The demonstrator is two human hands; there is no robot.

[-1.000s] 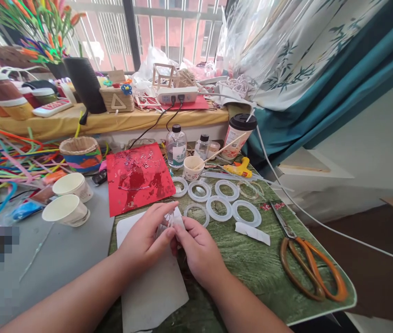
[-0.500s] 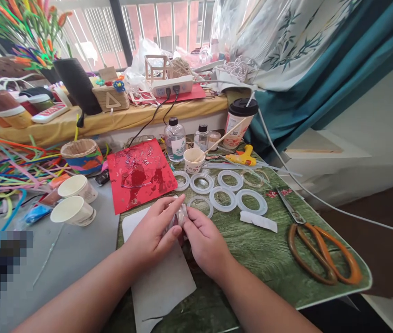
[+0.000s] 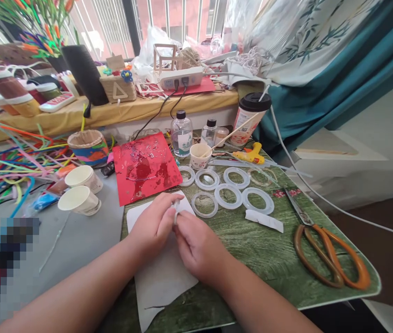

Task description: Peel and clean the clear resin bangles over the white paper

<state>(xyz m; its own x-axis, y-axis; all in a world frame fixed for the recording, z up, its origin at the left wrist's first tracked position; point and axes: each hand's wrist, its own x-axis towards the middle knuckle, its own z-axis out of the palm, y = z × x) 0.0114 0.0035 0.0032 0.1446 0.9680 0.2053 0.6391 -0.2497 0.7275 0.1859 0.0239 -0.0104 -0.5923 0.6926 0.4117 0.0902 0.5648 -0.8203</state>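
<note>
My left hand [image 3: 152, 221] and my right hand [image 3: 198, 243] meet over a white sheet of paper [image 3: 163, 289]. Between their closed fingers is a small translucent, whitish piece [image 3: 176, 212], mostly hidden, that looks like soft silicone. Both thumbs and fingertips press on it. Just beyond the hands lie several translucent ring moulds [image 3: 228, 196] on the green wood-patterned table. Left of them, a red sheet [image 3: 137, 189] carries glossy wet-looking patches. A paper cup [image 3: 199, 162] with a wooden stick [image 3: 236, 130] in it stands behind the rings.
Large orange-handled scissors [image 3: 321, 245] lie at the right, near a torn white strip [image 3: 264, 220]. Behind stand a clear bottle [image 3: 181, 138], a lidded drink cup [image 3: 248, 122] and a yellow glue gun [image 3: 250, 155]. Two paper cups [image 3: 78, 200] and coloured pipe cleaners [image 3: 5, 171] lie left.
My hands have drawn closer together and the left fingers have curled in around the translucent piece, so less of it shows. The whole view has shifted slightly.
</note>
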